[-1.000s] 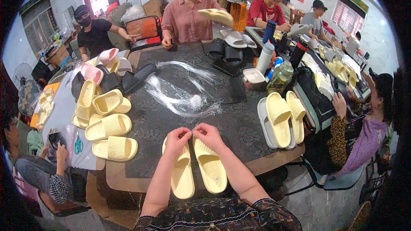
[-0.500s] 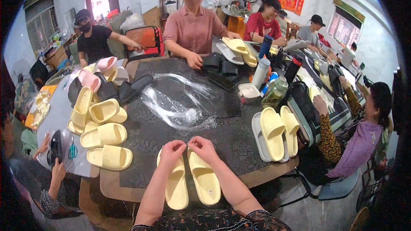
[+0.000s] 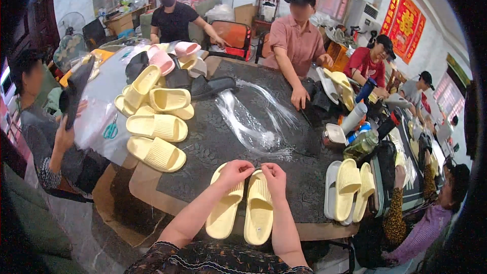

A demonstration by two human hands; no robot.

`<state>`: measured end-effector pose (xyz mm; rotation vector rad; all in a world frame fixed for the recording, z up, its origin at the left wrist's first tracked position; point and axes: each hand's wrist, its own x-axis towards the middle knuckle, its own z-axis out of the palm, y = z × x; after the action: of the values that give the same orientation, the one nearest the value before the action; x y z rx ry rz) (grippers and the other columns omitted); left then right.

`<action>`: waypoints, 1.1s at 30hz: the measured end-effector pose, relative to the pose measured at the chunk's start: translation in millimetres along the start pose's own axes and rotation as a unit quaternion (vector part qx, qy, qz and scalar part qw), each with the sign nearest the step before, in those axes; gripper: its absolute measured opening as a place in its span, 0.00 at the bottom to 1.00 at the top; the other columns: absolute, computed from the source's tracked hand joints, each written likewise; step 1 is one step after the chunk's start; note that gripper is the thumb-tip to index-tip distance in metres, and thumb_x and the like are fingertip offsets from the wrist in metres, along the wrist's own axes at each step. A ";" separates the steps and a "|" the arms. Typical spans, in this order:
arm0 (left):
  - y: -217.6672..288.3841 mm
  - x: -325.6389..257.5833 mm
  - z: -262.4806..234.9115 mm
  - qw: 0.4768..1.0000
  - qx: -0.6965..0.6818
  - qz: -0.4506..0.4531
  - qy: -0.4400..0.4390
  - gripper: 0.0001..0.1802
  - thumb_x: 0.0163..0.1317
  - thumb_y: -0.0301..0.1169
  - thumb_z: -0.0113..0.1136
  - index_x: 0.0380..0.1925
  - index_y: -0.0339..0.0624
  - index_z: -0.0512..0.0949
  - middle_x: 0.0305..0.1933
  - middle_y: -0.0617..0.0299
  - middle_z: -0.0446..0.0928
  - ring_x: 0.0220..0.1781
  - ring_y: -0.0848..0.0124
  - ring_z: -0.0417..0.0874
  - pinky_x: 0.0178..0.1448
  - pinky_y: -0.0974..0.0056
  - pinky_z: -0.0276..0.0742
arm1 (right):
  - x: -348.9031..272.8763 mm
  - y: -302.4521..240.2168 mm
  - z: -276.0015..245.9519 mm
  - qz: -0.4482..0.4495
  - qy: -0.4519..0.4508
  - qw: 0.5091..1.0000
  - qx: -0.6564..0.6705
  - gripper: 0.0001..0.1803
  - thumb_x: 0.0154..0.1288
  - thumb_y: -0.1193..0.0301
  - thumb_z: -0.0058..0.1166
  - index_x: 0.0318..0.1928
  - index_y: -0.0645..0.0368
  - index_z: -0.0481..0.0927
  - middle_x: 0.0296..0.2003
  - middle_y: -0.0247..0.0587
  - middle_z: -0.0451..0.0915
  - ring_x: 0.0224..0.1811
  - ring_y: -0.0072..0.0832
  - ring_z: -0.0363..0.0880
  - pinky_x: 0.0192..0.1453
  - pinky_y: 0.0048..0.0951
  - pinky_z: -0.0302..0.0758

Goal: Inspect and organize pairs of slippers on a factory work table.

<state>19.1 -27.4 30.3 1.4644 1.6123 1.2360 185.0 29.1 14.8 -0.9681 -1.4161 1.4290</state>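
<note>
Dark patterned mat point(image 3: 307, 187); pale-yellow open-toed slippers point(image 3: 259, 218), ribbed straps point(image 3: 259, 189)

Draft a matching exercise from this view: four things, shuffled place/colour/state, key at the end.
Things
1. Scissors
2. Clear strands
3. Slipper pair nearest the person
4. Left hand and right hand

Descriptions
A. Close together, above slipper straps
B. Spread on the dark mat
C. Teal
D. Pale yellow, side by side

Pairs: 1-C, 2-B, 3-D, 4-A
</note>
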 end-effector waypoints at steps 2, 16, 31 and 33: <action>-3.6 -0.4 1.4 1.000 -0.019 -0.010 -0.007 0.11 0.57 0.35 0.62 0.35 0.39 0.82 0.27 0.61 0.81 0.27 0.75 0.78 0.35 0.67 0.74 | 0.2 1.7 -0.5 -0.007 0.017 0.999 0.029 0.06 0.64 0.74 0.57 0.41 0.62 0.80 0.28 0.27 0.80 0.27 0.11 0.73 0.33 0.16 0.69; -20.0 4.0 5.7 0.999 -0.046 -0.014 0.004 0.11 0.57 0.35 0.62 0.34 0.39 0.82 0.26 0.62 0.80 0.27 0.75 0.77 0.35 0.67 0.74 | 3.8 12.0 -2.6 -0.014 -0.009 1.000 -0.008 0.05 0.63 0.73 0.57 0.37 0.61 0.79 0.26 0.23 0.75 0.28 0.10 0.70 0.32 0.15 0.67; -20.8 10.6 13.0 0.998 -0.028 0.041 0.034 0.10 0.57 0.33 0.63 0.35 0.38 0.82 0.26 0.63 0.80 0.27 0.77 0.77 0.34 0.69 0.74 | 14.5 22.5 -6.5 -0.042 0.016 0.999 -0.016 0.06 0.62 0.71 0.58 0.36 0.62 0.79 0.26 0.26 0.78 0.28 0.11 0.72 0.34 0.17 0.70; -9.5 5.5 17.0 0.999 -0.041 0.001 0.014 0.08 0.58 0.29 0.62 0.35 0.36 0.81 0.28 0.68 0.79 0.30 0.82 0.75 0.36 0.73 0.72 | 12.2 24.8 -13.7 -0.035 0.027 0.994 -0.104 0.07 0.62 0.69 0.59 0.36 0.61 0.80 0.26 0.28 0.79 0.28 0.13 0.73 0.35 0.19 0.71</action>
<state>29.7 -17.6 16.1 1.4039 1.5605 1.3138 192.7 45.9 -9.9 -1.0687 -1.5651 1.2125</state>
